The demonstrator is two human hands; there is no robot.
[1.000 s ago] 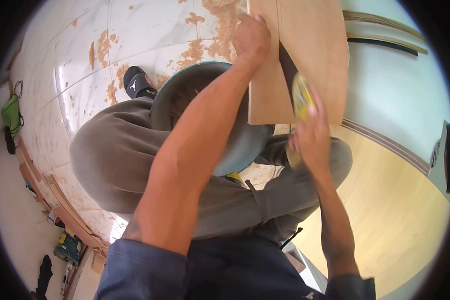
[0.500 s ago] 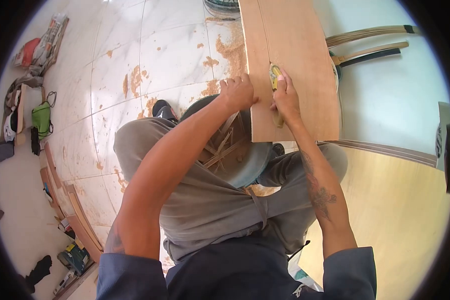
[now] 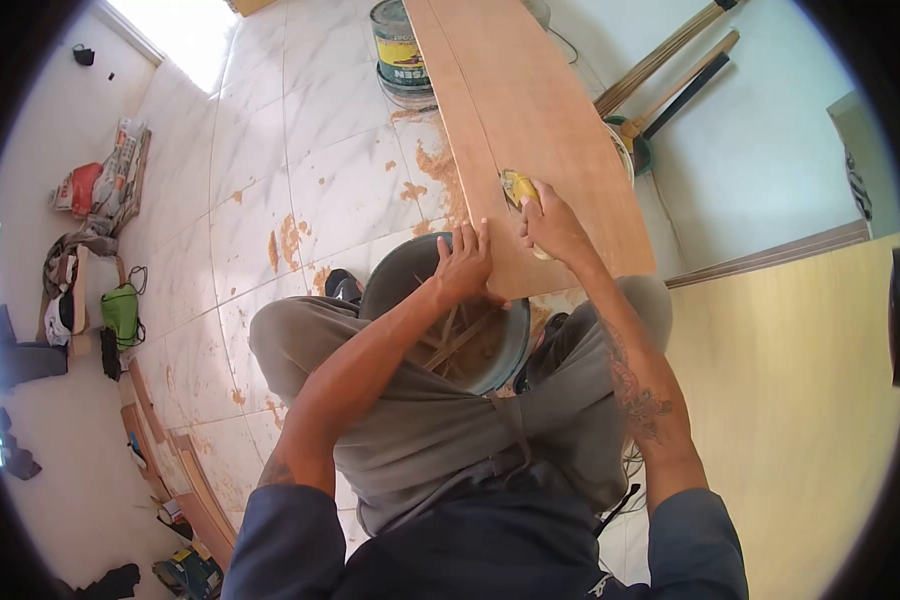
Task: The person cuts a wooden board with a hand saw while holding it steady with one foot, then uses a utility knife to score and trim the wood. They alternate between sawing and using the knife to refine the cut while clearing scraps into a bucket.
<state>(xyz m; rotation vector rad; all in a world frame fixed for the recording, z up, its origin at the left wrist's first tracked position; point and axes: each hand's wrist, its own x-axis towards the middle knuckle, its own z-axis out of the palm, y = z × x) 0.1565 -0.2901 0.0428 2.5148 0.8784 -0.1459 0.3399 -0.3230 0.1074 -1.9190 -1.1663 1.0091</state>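
A long reddish-brown wooden board (image 3: 570, 215) stretches away from me, with a thin dark line running lengthwise near its left side. My right hand (image 3: 558, 228) is closed around a yellow hand tool (image 3: 518, 186), its front on the board beside that line. The tool's exact kind is hard to make out, since my fingers cover its rear part. At the board's near left corner, my left hand (image 3: 462, 262) holds the edge, fingers along the side and thumb by the near end. Under that corner, between my legs, sits a dark round tub (image 3: 395, 265) with thin wood strips inside.
A labelled paint bucket (image 3: 402, 60) stands by the board's far left side. Sawdust (image 3: 290, 240) lies scattered over the tiled floor. Against the wall at right lean several long sticks (image 3: 660, 60). A green bag (image 3: 122, 315) and wood planks (image 3: 195, 480) are at left.
The view has tilted up and shifted, bringing more of the paint bucket into sight. My left-hand fingers have straightened along the board edge. The tool is turned more to the left in my right hand.
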